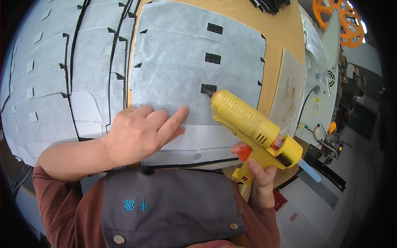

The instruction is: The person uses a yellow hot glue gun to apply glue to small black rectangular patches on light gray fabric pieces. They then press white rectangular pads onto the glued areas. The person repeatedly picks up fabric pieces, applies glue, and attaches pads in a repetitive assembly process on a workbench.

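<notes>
My right hand (262, 177) grips a yellow hot glue gun (246, 118) by its handle, with a finger by the orange-red trigger (245, 153). A pale glue stick (309, 170) pokes out of the gun's back end. The dark nozzle (209, 93) points left and is at the nearest of several black rectangular patches (208, 87) on grey-white fabric-like sheets (165, 82). Whether the tip touches the patch, I cannot tell. My left hand (142, 130) rests on the nearest sheet, index finger stretched toward the gun, the other fingers curled; nothing shows in it.
Overlapping sheets with black edges and small white squares (33, 117) cover the left side. A stained pale board (288, 89) lies right of the sheets on the brown tabletop (273, 25). Beyond it stand a grey machine (316, 120) and an orange reel (345, 22).
</notes>
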`<action>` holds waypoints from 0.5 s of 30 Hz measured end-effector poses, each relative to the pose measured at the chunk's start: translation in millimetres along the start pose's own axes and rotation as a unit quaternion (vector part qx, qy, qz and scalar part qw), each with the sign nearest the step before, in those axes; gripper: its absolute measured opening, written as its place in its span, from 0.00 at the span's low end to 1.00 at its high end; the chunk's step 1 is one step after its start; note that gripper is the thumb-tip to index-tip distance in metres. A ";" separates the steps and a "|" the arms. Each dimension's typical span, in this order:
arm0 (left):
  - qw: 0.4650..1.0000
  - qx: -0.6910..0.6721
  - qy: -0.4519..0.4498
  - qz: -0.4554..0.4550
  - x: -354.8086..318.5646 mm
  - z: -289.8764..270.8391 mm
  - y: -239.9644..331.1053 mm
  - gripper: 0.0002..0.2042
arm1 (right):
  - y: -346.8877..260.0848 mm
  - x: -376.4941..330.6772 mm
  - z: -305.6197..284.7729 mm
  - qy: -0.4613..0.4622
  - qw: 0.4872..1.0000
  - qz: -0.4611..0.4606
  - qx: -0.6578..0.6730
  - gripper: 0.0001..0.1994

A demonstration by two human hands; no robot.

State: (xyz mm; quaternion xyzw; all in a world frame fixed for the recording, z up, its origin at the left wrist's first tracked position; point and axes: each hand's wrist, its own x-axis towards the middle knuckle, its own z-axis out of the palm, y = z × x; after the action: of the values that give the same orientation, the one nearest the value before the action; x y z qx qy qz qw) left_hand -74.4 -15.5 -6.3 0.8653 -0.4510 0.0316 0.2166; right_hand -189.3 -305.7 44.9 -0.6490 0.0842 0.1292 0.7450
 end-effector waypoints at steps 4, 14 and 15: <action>1.000 0.003 -0.004 -0.001 0.4 -1.1 -0.1 0.25 | 0.8 -0.5 -1.6 0.005 1.000 0.005 -0.002 0.28; 1.000 -0.002 -0.005 0.000 0.1 -0.7 -0.2 0.25 | 2.3 4.0 -1.6 0.007 1.000 0.006 -0.002 0.29; 1.000 -0.002 -0.005 0.000 0.1 -0.7 -0.4 0.25 | 1.6 3.0 -3.0 0.012 1.000 0.012 -0.006 0.29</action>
State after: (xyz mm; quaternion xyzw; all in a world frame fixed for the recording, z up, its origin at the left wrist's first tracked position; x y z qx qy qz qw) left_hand -73.9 -15.1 -5.8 0.8647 -0.4525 0.0265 0.2165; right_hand -186.8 -308.2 42.1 -0.6540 0.1003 0.1311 0.7383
